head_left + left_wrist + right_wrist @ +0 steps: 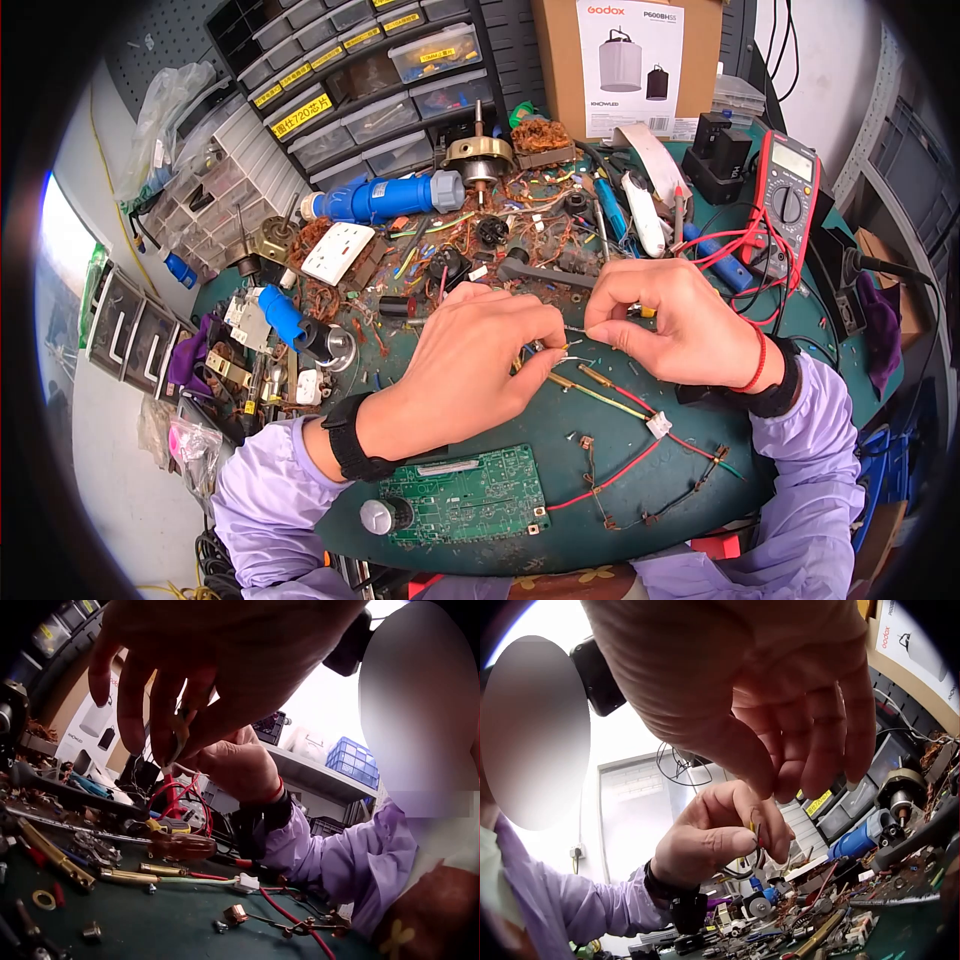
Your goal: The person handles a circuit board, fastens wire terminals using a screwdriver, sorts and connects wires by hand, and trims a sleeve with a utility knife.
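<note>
Close together over the near middle of the bench, both hands work at small wires. My left hand pinches a short bundle of thin wires, one of them yellow, between thumb and forefinger. Thumb and forefinger of my right hand pinch a fine wire end just to the right of the left fingertips. Below the hands lie brass pins on a yellow-green wire and a red wire, both running to a white connector. Fingers hide most of the held wires.
A green circuit board lies at the near edge. Behind the hands spread scrap wires, a blue plug, a white socket and a screwdriver. A red multimeter stands at right, with parts drawers and a cardboard box behind.
</note>
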A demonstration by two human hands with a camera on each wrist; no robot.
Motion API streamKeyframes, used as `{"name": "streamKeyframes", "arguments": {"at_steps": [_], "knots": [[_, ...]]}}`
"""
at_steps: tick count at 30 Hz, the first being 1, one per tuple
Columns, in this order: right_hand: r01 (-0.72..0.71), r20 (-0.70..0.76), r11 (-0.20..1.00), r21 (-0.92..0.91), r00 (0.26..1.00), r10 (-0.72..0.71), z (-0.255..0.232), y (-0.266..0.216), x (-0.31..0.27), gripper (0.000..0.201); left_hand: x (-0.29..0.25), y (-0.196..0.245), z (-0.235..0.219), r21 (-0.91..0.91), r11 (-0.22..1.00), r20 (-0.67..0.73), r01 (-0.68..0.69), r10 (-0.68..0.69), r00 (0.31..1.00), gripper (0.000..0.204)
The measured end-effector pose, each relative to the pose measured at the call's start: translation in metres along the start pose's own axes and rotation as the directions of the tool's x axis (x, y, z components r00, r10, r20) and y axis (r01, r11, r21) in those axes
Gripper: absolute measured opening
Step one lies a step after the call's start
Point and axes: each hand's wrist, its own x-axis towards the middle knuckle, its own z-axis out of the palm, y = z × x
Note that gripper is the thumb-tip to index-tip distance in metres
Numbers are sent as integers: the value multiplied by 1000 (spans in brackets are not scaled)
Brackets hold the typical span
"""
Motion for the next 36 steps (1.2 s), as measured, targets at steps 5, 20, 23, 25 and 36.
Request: {"name": "streamKeyframes", "arguments": {"at_steps": [5, 20, 23, 25, 36], "knots": [[-41, -43, 987, 155, 998, 48, 3, -2, 1, 6, -1, -2, 0, -114, 990, 4, 78, -78, 997, 8], [78, -5, 996, 41, 997, -78, -1, -3, 0, 7, 4, -6, 1, -616, 710, 299, 343, -192, 935, 17], [123, -6, 992, 20, 992, -123, -1, -3, 1, 7, 2, -13, 4, -769, 524, 365, 367, -111, 924, 24], [161, -6, 987, 28, 987, -161, -2, -4, 2, 8, 2, -16, 8, -773, 498, 408, 393, -84, 909, 26], [207, -55, 978, 29, 977, -205, -4, 0, 3, 11, 3, -19, 3, -792, 376, 454, 481, -164, 876, 28]]}}
